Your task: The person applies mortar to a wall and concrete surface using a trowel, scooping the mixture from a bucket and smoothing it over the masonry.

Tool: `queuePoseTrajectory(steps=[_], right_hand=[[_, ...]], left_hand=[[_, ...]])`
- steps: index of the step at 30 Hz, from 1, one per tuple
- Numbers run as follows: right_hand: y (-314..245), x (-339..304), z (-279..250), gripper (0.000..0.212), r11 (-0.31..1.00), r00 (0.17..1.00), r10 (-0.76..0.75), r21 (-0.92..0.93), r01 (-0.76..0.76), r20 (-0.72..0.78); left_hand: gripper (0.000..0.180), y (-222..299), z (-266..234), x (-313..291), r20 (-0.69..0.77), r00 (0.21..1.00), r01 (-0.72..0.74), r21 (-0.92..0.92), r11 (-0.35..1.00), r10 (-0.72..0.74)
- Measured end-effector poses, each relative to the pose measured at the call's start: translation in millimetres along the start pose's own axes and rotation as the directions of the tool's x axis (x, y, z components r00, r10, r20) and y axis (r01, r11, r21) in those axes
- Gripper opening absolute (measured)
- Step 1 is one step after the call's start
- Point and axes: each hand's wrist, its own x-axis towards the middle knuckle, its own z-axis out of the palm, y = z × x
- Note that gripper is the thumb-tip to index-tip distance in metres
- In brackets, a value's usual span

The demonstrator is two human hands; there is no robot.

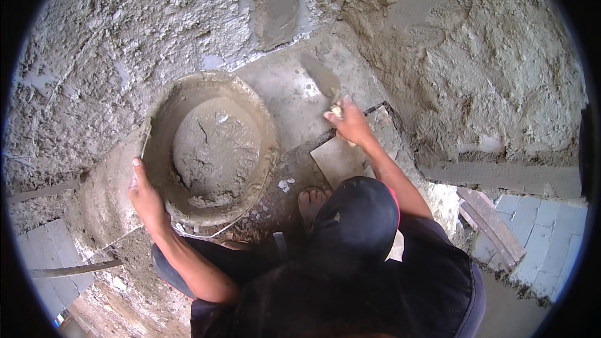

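A round bucket (266, 109) caked with grey mortar stands left of centre, with wet mortar (219, 144) inside. My left hand (147, 197) holds its left side, thumb pointing up along the rim; the other fingers are mostly hidden. My right hand (354, 126) is closed round the pale handle of a trowel (323, 78). The trowel's mortar-smeared blade points up and left, slightly blurred, over a grey slab (282, 87) to the right of the bucket. Whether the blade touches the slab I cannot tell.
Rough mortar-covered walls (476, 69) meet in a corner ahead, with a smooth vertical strip (275, 0) on the far one. A square tile (341, 159) lies below my right hand. My bent knee (357, 219) is close by. Boards (491, 228) lie at the right.
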Motion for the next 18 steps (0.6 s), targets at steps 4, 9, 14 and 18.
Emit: queuePoseTrajectory(steps=[4, 9, 14, 18], right_hand=[[19, 48, 23, 0.038, 0.889, 0.985, -0.134, -0.451, 0.072, -0.107], [50, 85, -11, 0.035, 0.882, 0.970, 0.010, -0.455, -0.123, -0.244], [27, 91, -65, 0.041, 0.882, 0.910, 0.080, -0.397, -0.255, -0.407], [33, 96, -86, 0.043, 0.932, 0.910, 0.066, -0.301, -0.203, -0.409]], left_hand=[[0.051, 0, 6, -3, -0.004, 0.998, -0.067, -0.037, 0.997, 0.067], [0.057, -1, 7, -6, -0.048, 0.994, -0.102, -0.033, 0.994, 0.100], [0.054, 2, 1, -2, 0.012, 1.000, 0.004, 0.007, 1.000, -0.004], [0.054, 7, 5, -4, 0.028, 1.000, 0.011, 0.019, 1.000, -0.012]])
